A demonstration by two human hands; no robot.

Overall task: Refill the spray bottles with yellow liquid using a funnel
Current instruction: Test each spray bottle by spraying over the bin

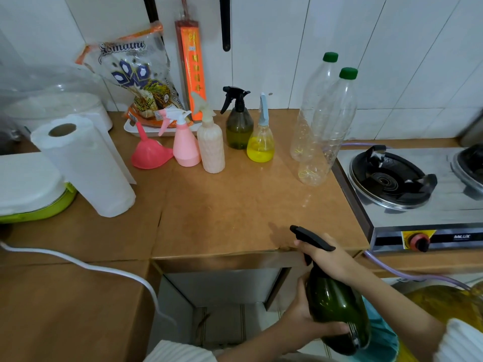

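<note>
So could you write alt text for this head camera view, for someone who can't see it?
Two hands hold a dark green spray bottle below the counter's edge: the right hand grips its black trigger head, the left hand its base. On the brown counter stand a pink funnel, four more spray bottles and two empty clear bottles.

The clear printed bag (136, 74) leaning against the wall tiles bears a name in curly white letters that reads roughly "Ismaini", the stove (418, 205) carries a small brand mark, seemingly "MILUX", on its front panel, and the orange packet's (192, 66) characters stay unreadable.
</note>
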